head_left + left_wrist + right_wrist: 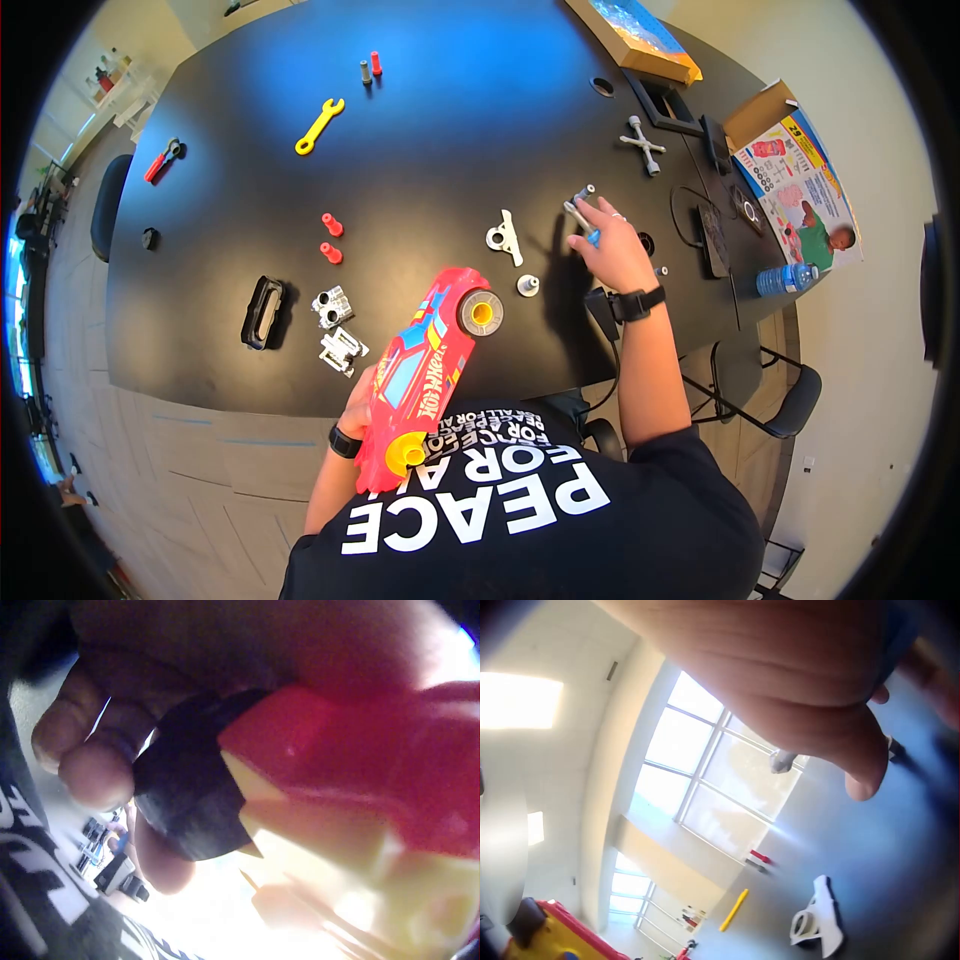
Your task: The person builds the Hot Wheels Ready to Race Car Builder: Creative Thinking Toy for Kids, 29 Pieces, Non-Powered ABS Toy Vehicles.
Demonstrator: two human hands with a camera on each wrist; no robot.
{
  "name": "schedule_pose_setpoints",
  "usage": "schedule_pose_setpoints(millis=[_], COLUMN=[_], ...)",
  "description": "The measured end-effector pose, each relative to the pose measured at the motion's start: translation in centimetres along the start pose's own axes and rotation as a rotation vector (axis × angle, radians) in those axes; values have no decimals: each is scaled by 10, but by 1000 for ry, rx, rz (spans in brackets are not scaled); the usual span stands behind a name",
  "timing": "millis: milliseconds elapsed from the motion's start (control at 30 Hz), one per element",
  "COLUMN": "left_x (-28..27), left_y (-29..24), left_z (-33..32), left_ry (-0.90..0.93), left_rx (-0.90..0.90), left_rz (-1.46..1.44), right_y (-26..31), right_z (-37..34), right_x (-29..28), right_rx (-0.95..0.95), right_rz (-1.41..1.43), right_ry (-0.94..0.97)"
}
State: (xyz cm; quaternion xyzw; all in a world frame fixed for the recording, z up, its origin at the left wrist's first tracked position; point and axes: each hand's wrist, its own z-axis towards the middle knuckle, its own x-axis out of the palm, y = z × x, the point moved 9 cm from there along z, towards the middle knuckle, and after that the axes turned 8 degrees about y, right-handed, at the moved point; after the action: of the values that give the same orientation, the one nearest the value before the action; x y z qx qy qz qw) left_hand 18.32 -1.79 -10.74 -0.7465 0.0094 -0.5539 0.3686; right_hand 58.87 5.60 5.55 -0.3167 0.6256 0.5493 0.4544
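My left hand (360, 405) grips a red Hot Wheels toy car (425, 370) from its side, in front of my shirt. On the side facing up, one grey wheel (481, 313) with a yellow centre is fitted; a bare yellow hub (408, 453) shows at the other end. Fingers curl by a dark wheel (195, 780) in the left wrist view. Over the table, my right hand (615, 250) holds a blue-handled tool with a grey shaft (574, 212); its grey tip (782, 761) pokes out past the hand in the right wrist view.
A white winged part (505, 238) and a round white piece (528, 286) lie between the hands. Red pegs (331, 253), grey engine-like parts (332, 307), a black frame (264, 313), a yellow wrench (320, 126) and a cross wrench (642, 146) are spread around. A water bottle (787, 280) lies right.
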Motion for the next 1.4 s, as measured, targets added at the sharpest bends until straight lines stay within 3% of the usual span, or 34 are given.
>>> schedule_pose_setpoints(millis=[67, 200, 233, 267, 333, 400, 500, 567, 667, 833, 900, 1000, 1033, 1133, 1167, 1300, 1367, 1400], left_x=[36, 30, 34, 36, 43, 47, 48, 51, 45, 53, 56, 55, 58, 69, 71, 70, 67, 66], left_y=[-30, -29, -30, -31, -33, -36, -35, -36, -35, -32, -36, -39, -42, -52, -55, -62, -61, -61], left_z=[1, -1, 0, 0, 1, 3, 4, 6, 6, 8, 8, 9, 9, 13, 14, 17, 20, 20], left_ry=[-30, -73, -50, -55, -63, -51, -29, -38, -27, 22, -9, -43, -52, -81, -93, -151, -156, -170], left_rx=[83, 71, 73, 80, 98, 99, 72, 71, 74, 107, 124, 153, 175, 221, 240, 275, 281, 288], left_rz=[148, 204, 193, 190, 166, 149, 145, 139, 150, 179, 215, 249, 250, 244, 244, 276, 277, 276], right_y=[-9, -11, 1, 7, 26, 66, 108, 135, 151, 156, 148, 134, 129, 122, 116, 100, 126, 126], right_z=[18, 38, 32, 29, 19, -11, -48, -66, -71, -70, -63, -70, -70, -74, -74, -74, -81, -80], right_x=[17, 13, 0, -1, -8, -14, -36, -38, -26, -10, -31, -45, -48, -62, -60, -64, -77, -77], right_rx=[-4, 70, 19, 10, -203, -107, -237, -363, -418, -225, -323, -221, -337, -320, -211, -236, -498, -495], right_rz=[-14, 15, -14, -16, 519, 1017, 1102, 1239, 1221, 1081, 611, 612, 571, 475, 517, 424, 231, 229], right_ry=[71, 39, -74, -70, -63, 224, 314, 515, 646, 636, 239, 128, 69, 133, 188, 87, -8, -9])
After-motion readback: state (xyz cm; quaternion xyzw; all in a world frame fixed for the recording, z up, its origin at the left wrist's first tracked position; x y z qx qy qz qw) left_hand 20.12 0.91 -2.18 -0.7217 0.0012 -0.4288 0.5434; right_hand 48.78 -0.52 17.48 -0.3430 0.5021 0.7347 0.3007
